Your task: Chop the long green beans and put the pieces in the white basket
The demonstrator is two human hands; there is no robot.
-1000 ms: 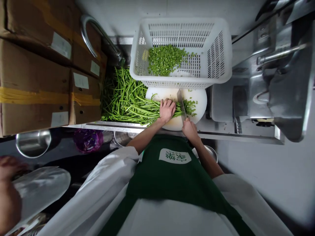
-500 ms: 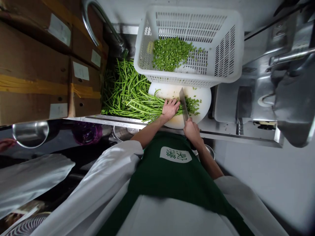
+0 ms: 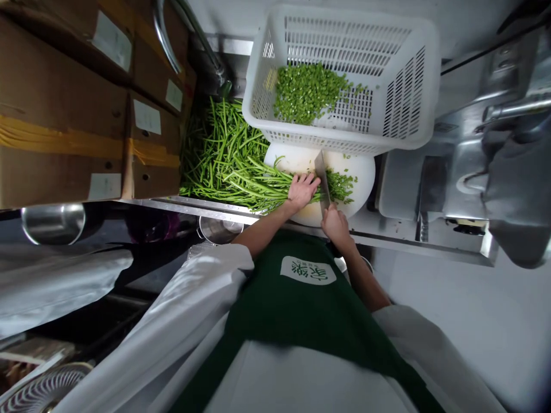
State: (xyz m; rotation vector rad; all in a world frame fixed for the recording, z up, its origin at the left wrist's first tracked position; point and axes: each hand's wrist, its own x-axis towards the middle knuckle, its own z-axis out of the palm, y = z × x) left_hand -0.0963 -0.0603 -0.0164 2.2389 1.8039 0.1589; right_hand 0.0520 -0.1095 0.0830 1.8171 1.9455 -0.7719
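My left hand (image 3: 302,191) presses down on a bundle of long thin green stalks (image 3: 267,184), fingers bent over them near their right end. A cleaver-like kitchen knife (image 3: 322,175) stands on edge across the bundle, just right of those fingers. Wrapped round its handle is my right hand (image 3: 336,223), which hides most of the grip. Short cut green pieces (image 3: 342,186) lie to the right of the blade. Beneath all this is a rounded white cutting board (image 3: 361,172). A large heap of the stalks (image 3: 224,143) spreads out to the left.
Beyond the board stands a white slotted basket (image 3: 344,136) holding chopped green pieces (image 3: 307,92). Cardboard boxes (image 3: 60,115) and a curved metal tap (image 3: 202,37) are on the left. Metal equipment (image 3: 465,178) occupies the right. A co-worker's white sleeve (image 3: 60,281) shows at lower left.
The view has shifted a little, so the basket and board appear slightly farther right. A co-worker's hand at the left edge has gone from view. My hands keep nearly the same hold.
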